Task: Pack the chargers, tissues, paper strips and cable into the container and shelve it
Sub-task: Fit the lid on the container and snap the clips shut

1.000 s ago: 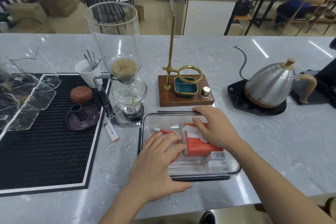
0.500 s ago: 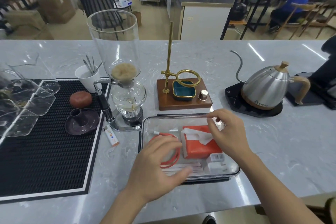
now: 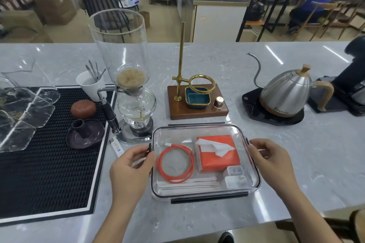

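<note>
Head view is showing the packing as looking finished: lying inside the clear lidded container (image 3: 205,130), from left to right, are the coiled orange cable (image 3: 175,163) with the paper strips (image 3: 187,183) along the near wall, the orange tissues (image 3: 218,154) pack in the middle, and two white chargers (image 3: 235,176) in the near right corner. What is remaining, as I judge it, is securing the side clasps, if they are not already fastened, and carrying the box to a shelf; no shelf is showing nearby. The left hand (image 3: 129,169) is sitting at the container's left edge, fingers curling onto the dark side clasp, thumb touching the rim. The container is sitting on the marble counter (image 3: 316,154) between both hands. The right hand (image 3: 271,161) is mirroring this at the right edge, fingers bending around that side's clasp. Whether either clasp is fully snapped down I cannot tell.
</note>
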A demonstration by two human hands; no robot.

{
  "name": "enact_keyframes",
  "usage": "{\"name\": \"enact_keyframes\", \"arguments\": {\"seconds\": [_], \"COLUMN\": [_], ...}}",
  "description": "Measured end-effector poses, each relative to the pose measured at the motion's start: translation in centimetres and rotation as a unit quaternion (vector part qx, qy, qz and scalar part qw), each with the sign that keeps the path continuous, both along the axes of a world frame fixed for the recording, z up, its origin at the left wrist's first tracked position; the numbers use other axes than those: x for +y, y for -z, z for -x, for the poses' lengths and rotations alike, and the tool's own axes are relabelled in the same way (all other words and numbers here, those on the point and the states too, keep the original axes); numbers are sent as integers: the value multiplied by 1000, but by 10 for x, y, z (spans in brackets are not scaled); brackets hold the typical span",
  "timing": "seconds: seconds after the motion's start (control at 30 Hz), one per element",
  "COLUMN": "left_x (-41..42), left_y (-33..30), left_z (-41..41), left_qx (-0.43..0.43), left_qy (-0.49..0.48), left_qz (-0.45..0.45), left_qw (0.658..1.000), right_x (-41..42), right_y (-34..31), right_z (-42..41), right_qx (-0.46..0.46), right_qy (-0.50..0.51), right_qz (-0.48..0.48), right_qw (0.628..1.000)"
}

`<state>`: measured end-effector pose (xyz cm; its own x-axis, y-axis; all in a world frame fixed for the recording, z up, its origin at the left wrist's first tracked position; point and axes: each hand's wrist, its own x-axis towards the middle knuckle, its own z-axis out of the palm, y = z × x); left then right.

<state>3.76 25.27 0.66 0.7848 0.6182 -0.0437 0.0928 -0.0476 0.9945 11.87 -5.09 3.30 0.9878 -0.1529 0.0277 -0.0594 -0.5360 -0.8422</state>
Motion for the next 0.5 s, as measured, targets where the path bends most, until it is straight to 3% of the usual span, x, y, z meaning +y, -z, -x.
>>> {"name": "enact_keyframes", "arguments": {"seconds": [0.2,0.5], "left_x": [9,6], "left_y": [4,-1], "left_z": [-2,-7], "left_qx": [62,72], "left_qy": [21,11], "left_qz": [131,84], "left_qw": [989,994], "right_x": [1,7], "right_y": [1,7], "right_z": [7,5], "right_qx": [80,88], "right_qy": [-27,-4], "right_qz": [-96,-144], "right_qw": [992,986]}}
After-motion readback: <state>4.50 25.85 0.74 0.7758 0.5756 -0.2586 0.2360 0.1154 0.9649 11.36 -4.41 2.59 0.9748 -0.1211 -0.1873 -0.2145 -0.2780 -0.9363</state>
